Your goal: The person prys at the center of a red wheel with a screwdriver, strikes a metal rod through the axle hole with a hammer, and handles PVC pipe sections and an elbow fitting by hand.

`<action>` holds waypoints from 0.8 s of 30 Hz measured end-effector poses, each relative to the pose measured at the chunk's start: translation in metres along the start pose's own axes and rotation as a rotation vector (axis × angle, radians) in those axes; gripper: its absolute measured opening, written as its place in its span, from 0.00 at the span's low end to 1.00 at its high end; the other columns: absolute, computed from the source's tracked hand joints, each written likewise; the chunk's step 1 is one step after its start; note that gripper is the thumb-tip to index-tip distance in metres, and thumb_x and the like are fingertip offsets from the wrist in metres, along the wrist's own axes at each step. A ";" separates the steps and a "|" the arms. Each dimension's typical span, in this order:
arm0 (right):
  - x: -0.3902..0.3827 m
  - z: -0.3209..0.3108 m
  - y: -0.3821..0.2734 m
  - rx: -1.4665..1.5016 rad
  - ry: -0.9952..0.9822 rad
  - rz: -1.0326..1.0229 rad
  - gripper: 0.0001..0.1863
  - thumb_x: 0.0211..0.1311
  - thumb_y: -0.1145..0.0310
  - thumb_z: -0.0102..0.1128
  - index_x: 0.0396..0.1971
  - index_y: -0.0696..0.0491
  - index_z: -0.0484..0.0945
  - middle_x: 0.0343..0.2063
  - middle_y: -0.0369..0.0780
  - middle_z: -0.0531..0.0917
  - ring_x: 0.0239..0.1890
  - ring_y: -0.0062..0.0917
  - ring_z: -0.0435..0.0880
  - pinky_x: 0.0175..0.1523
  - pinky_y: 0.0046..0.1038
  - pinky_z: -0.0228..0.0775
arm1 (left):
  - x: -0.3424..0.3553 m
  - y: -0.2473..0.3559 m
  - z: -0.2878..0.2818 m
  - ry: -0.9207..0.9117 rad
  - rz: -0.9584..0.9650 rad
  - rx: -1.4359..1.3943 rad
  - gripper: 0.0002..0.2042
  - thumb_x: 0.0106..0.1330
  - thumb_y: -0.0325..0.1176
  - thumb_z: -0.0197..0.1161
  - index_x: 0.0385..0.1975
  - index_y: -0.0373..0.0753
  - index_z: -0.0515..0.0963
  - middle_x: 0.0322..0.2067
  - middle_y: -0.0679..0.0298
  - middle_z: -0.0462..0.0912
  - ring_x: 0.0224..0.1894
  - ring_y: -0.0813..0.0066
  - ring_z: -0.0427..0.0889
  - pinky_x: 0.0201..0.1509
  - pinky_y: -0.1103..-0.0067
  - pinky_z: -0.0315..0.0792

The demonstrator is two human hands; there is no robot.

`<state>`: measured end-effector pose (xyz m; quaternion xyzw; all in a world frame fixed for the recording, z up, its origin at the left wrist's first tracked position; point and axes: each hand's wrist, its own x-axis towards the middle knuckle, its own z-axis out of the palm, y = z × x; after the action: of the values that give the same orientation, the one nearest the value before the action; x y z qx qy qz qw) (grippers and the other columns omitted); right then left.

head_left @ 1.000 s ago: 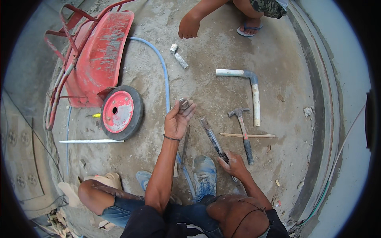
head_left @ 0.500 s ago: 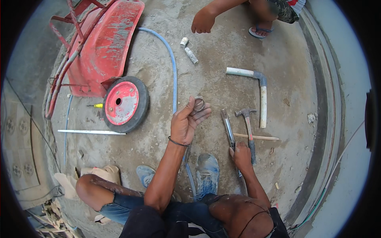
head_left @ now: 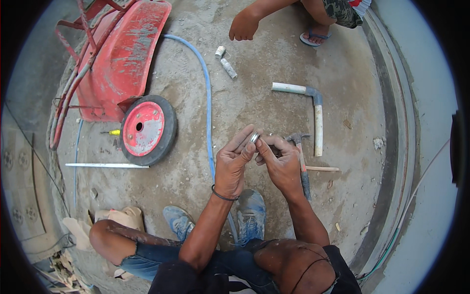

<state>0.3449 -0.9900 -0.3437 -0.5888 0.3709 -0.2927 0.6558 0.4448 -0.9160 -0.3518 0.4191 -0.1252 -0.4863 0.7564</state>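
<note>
A small shiny metal ring (head_left: 254,137) is held up at the middle of the view, turned nearly edge-on. My left hand (head_left: 234,162) pinches it from the left between thumb and fingers. From the right, the thumb and fingers of my right hand (head_left: 283,162) close on it too. Just beyond my right hand, a claw hammer (head_left: 304,171) lies on the ground, its head partly covered by the hand. A thin wooden stick (head_left: 323,169) rests beside the hammer handle.
A tipped red wheelbarrow (head_left: 115,63) and its wheel (head_left: 148,130) are at the left. A blue hose (head_left: 208,98) runs down the middle. An elbow-jointed pipe (head_left: 318,122), short pipe pieces (head_left: 228,68) and a white rod (head_left: 107,165) lie about. Another person's hand (head_left: 244,25) is far ahead.
My right hand has left the long shiny metal tool on the ground and come up to the ring. My left hand has turned, and both hands now hold the ring. The tool is hidden.
</note>
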 end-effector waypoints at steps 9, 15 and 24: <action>-0.012 0.003 -0.009 -0.352 0.047 -0.297 0.05 0.61 0.72 0.64 0.33 0.58 0.82 0.26 0.38 0.81 0.24 0.18 0.79 0.29 0.23 0.69 | -0.010 0.013 -0.020 0.076 0.117 0.340 0.16 0.65 0.35 0.64 0.46 0.28 0.79 0.39 0.56 0.84 0.41 0.75 0.81 0.44 0.81 0.74; -0.019 0.009 -0.006 0.060 -0.003 0.017 0.09 0.59 0.72 0.66 0.38 0.57 0.81 0.27 0.38 0.82 0.28 0.17 0.80 0.33 0.18 0.72 | -0.013 0.022 -0.017 0.134 -0.015 0.045 0.12 0.67 0.35 0.61 0.38 0.30 0.80 0.37 0.56 0.84 0.37 0.71 0.82 0.40 0.77 0.75; -0.016 0.017 0.009 -0.165 -0.029 -0.258 0.27 0.49 0.73 0.73 0.52 0.56 0.77 0.45 0.42 0.78 0.37 0.19 0.80 0.33 0.19 0.78 | -0.012 0.019 -0.028 0.113 -0.087 -0.009 0.13 0.67 0.38 0.62 0.34 0.31 0.80 0.33 0.58 0.84 0.34 0.74 0.83 0.38 0.81 0.76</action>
<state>0.3498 -0.9660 -0.3500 -0.6877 0.3055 -0.3347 0.5672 0.4674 -0.8880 -0.3517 0.4474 -0.0619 -0.4947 0.7425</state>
